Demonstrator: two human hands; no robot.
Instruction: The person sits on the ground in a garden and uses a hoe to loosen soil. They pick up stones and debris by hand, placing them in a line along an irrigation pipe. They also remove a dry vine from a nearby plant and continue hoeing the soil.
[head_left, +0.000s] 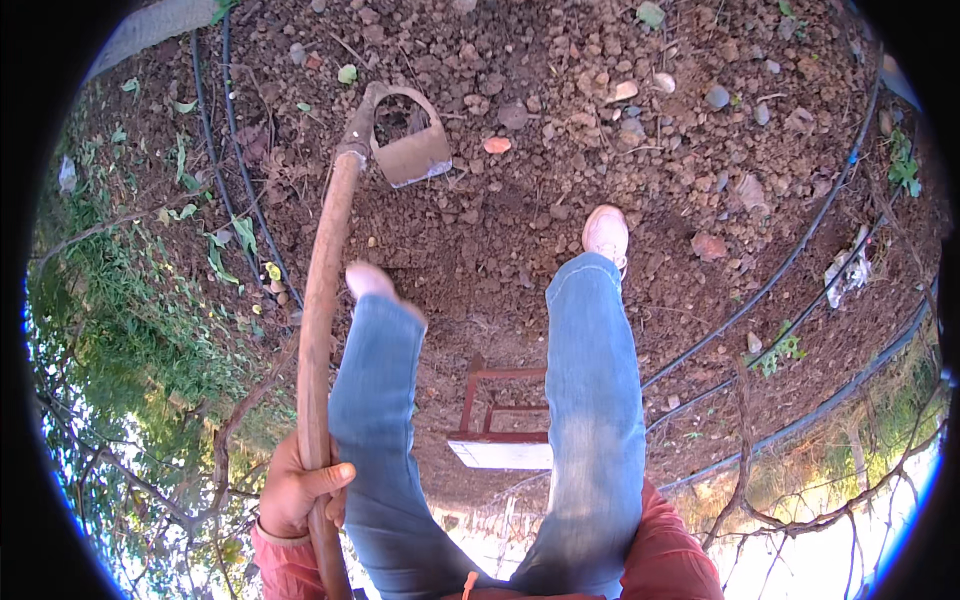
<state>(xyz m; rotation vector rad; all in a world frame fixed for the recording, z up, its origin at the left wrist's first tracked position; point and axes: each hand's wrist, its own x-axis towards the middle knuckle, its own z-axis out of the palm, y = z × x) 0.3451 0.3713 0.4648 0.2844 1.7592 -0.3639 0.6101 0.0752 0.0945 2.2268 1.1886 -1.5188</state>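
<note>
My left hand (301, 487) grips the wooden handle (324, 300) of a hoe, with the thumb laid across it. The handle runs up along the outside of my left leg. At its far end, the hoe's metal head (414, 154) has a blade with a large opening behind it, and it lies at the surface of the loose brown soil (480, 217). My right hand is out of view; only the red right sleeve (667, 544) shows beside my right thigh. My left shoe (369, 280) is blurred, while my right shoe (606, 232) is planted on the soil.
Between my legs, behind me, stands a red-framed stool (510, 436) with a white panel. Black irrigation hoses run along the left (232, 142) and right (780, 289). Stones, a plastic scrap (849, 274) and bare woody vines (739, 465) lie around; green plants (165, 330) grow at left.
</note>
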